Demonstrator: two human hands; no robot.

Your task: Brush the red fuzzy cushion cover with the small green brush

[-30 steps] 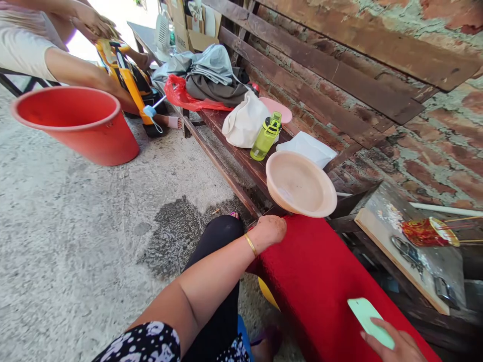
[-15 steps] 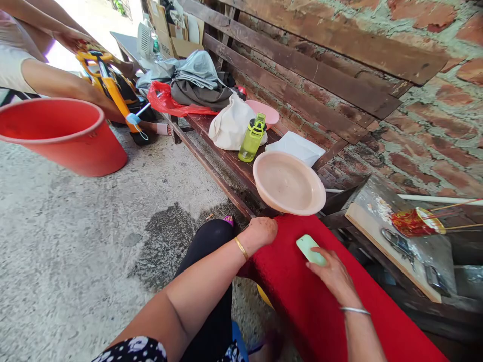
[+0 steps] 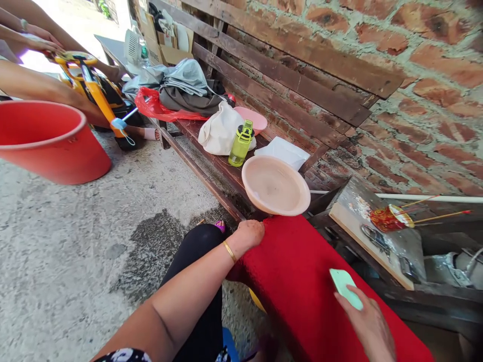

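A red cloth [image 3: 294, 271] is spread lengthwise over the bench in front of me. My left hand [image 3: 249, 234] is closed at the cloth's far left corner, gripping its edge; the fingertips are hidden. In my right hand [image 3: 368, 314] is a flat mint-green scrubbing brush [image 3: 344, 282], seen from its smooth back and pressed to the cloth near its right edge. The brush's underside is out of sight. Just beyond my left hand, a pale pink basin [image 3: 277, 188] with water in it stands at the cloth's far end.
On the bench behind the basin are a green bottle [image 3: 240, 146], a white bag [image 3: 217, 131] and a white sheet [image 3: 285, 152]. A red tub [image 3: 79, 151] stands left. At right, a board [image 3: 339, 208] bears a red tin [image 3: 388, 218] and a padlock [image 3: 409, 270]. Another person sits at far left.
My right hand has slid the brush along the cloth toward me and to the right. The left hand keeps its grip at the corner. The view has turned slightly right.
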